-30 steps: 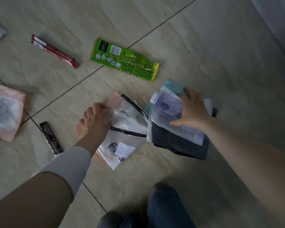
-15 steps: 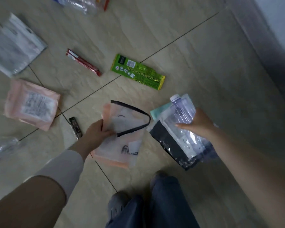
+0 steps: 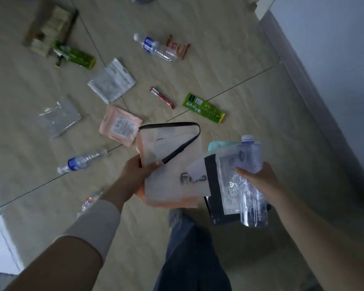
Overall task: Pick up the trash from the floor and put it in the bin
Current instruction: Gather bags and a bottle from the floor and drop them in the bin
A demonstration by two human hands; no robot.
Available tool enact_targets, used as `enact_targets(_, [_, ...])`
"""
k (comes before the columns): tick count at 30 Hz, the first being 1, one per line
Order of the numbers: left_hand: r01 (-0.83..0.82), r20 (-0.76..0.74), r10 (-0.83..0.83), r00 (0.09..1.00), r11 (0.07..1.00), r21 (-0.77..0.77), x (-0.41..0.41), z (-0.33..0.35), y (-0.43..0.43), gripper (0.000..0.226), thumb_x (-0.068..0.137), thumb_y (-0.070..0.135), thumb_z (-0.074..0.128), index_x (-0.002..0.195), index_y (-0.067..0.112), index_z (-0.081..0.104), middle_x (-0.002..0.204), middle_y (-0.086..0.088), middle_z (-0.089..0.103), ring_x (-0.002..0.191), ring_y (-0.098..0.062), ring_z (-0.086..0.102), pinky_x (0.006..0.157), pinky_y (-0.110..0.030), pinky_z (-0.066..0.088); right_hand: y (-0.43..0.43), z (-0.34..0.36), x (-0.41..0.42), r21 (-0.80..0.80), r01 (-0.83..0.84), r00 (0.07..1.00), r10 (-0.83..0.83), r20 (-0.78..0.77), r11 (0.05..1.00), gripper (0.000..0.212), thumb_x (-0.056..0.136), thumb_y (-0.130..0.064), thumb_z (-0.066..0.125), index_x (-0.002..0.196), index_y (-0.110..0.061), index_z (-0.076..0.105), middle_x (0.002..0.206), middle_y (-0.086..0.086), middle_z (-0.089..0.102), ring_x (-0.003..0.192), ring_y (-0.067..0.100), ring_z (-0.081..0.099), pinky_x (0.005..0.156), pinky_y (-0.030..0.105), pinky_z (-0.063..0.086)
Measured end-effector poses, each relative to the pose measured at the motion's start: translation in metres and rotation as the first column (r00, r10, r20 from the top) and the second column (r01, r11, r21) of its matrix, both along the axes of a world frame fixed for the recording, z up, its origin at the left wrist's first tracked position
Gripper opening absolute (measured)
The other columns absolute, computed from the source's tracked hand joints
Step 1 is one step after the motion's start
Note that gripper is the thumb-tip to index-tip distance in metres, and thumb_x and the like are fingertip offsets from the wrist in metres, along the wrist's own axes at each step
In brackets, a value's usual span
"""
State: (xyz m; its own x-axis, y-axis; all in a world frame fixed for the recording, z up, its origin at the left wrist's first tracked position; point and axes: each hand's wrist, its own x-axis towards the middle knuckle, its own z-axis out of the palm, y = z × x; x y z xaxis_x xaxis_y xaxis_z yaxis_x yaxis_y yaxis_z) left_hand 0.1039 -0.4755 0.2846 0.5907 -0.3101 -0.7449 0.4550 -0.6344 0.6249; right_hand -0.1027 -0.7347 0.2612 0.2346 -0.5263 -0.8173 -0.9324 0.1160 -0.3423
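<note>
My left hand (image 3: 137, 175) grips a stack of flat packets: a clear zip bag with a black strip (image 3: 172, 164) over a pink packet (image 3: 172, 203). My right hand (image 3: 255, 177) holds a clear plastic bottle (image 3: 250, 179) pressed against a black-edged bag (image 3: 211, 185) and a teal item (image 3: 215, 145). Both bundles are lifted above the tiled floor. Trash still lying on the floor: a green wrapper (image 3: 203, 108), a red stick wrapper (image 3: 162, 97), a pink packet (image 3: 120, 125), a grey packet (image 3: 111, 80) and bottles (image 3: 156, 47) (image 3: 82, 161). No bin is in view.
A wall and skirting (image 3: 315, 97) run along the right. My leg and shoe (image 3: 189, 248) are below the hands. A clear bag (image 3: 58, 117), another green wrapper (image 3: 76, 56), an orange-label bottle (image 3: 88, 203) and a box-like object (image 3: 48, 31) lie at left and far left.
Both hands have lifted their bundles off the floor and risen. The view has pulled back and up, bringing more scattered trash into sight.
</note>
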Motion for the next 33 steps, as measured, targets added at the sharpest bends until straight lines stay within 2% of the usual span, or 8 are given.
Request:
enact_targets(5, [-0.147, 0.078, 0.154, 0.985, 0.985, -0.094, -0.010, 0.056, 0.037, 0.011, 0.077, 0.023, 0.073, 0.084, 0.026, 0.065, 0.078, 0.015, 0.068, 0.059, 0.011, 0.064, 0.047, -0.007, 0.046, 0.036, 0.046, 0.000, -0.065, 0.039, 0.998, -0.036, 0.044, 0.997, 0.073, 0.068, -0.042, 0.079, 0.120, -0.005, 0.042, 0.075, -0.003, 0.049, 0.053, 0.007, 0.046, 0.036, 0.015, 0.039])
enact_targets(10, [-0.278, 0.096, 0.289, 0.952, 0.953, -0.116, -0.030, 0.100, 0.083, 0.007, 0.076, 0.030, 0.073, 0.078, 0.027, 0.066, 0.066, 0.014, 0.072, 0.060, 0.009, 0.066, 0.049, -0.009, 0.049, 0.079, 0.089, 0.000, -0.034, 0.043, 0.991, -0.038, 0.126, 0.999, 0.038, 0.069, -0.033, 0.080, 0.086, -0.014, 0.051, 0.067, 0.001, 0.052, 0.048, 0.011, 0.045, 0.031, 0.014, 0.036])
enact_targets(15, [-0.390, 0.102, 0.410, 0.906, 0.905, -0.170, -0.048, 0.137, 0.132, 0.010, 0.077, 0.037, 0.070, 0.078, 0.027, 0.065, 0.065, 0.020, 0.073, 0.062, 0.005, 0.068, 0.049, -0.011, 0.050, 0.131, 0.124, -0.002, -0.016, -0.024, 0.991, 0.026, 0.135, 1.000, 0.056, 0.069, -0.036, 0.080, 0.104, -0.008, 0.046, 0.073, -0.005, 0.047, 0.064, 0.009, 0.051, 0.046, 0.021, 0.039])
enact_targets(19, [-0.477, 0.113, 0.502, 0.857, 0.857, -0.195, -0.049, 0.161, 0.180, 0.010, 0.077, 0.035, 0.071, 0.079, 0.027, 0.065, 0.065, 0.013, 0.073, 0.062, 0.001, 0.069, 0.049, -0.013, 0.050, 0.174, 0.142, 0.000, -0.018, -0.037, 0.989, 0.039, 0.145, 0.999, 0.043, 0.068, -0.033, 0.080, 0.089, -0.015, 0.047, 0.083, 0.002, 0.054, 0.074, 0.013, 0.055, 0.051, 0.020, 0.036])
enact_targets(23, [-0.551, 0.104, 0.581, 0.807, 0.805, -0.219, -0.036, 0.175, 0.241, 0.007, 0.079, 0.027, 0.070, 0.080, 0.025, 0.064, 0.077, 0.008, 0.071, 0.068, -0.007, 0.069, 0.053, -0.019, 0.053, 0.227, 0.154, 0.019, -0.003, -0.080, 0.993, 0.080, 0.087, 0.997, 0.089, 0.065, -0.042, 0.080, 0.132, -0.003, 0.036, 0.119, 0.011, 0.050, 0.093, 0.022, 0.051, 0.075, 0.025, 0.042])
enact_targets(28, [-0.567, 0.083, 0.595, 0.800, 0.793, -0.221, -0.003, 0.176, 0.337, 0.008, 0.079, 0.026, 0.070, 0.080, 0.026, 0.062, 0.079, 0.006, 0.069, 0.062, -0.003, 0.067, 0.046, -0.014, 0.050, 0.314, 0.159, 0.055, -0.032, -0.111, 0.992, 0.113, 0.057, 0.993, 0.111, 0.062, -0.051, 0.079, 0.145, -0.007, 0.021, 0.152, 0.014, 0.031, 0.134, 0.032, 0.037, 0.100, 0.037, 0.037])
enact_targets(30, [-0.568, 0.091, 0.594, 0.799, 0.796, -0.209, 0.013, 0.177, 0.384, 0.008, 0.080, 0.027, 0.070, 0.081, 0.026, 0.062, 0.080, 0.005, 0.069, 0.065, -0.004, 0.067, 0.047, -0.014, 0.051, 0.357, 0.159, 0.069, -0.028, -0.123, 0.992, 0.124, 0.034, 0.992, 0.111, 0.062, -0.052, 0.078, 0.145, -0.007, 0.020, 0.151, 0.014, 0.031, 0.134, 0.033, 0.038, 0.101, 0.038, 0.037])
enact_targets(33, [-0.576, 0.132, 0.602, 0.788, 0.795, -0.189, 0.038, 0.181, 0.450, 0.008, 0.079, 0.027, 0.069, 0.082, 0.025, 0.062, 0.082, 0.003, 0.069, 0.067, -0.008, 0.068, 0.048, -0.016, 0.052, 0.417, 0.159, 0.097, -0.005, -0.087, 0.994, 0.087, 0.067, 0.996, 0.098, 0.063, -0.047, 0.080, 0.138, -0.006, 0.033, 0.136, 0.013, 0.048, 0.112, 0.029, 0.054, 0.082, 0.027, 0.044])
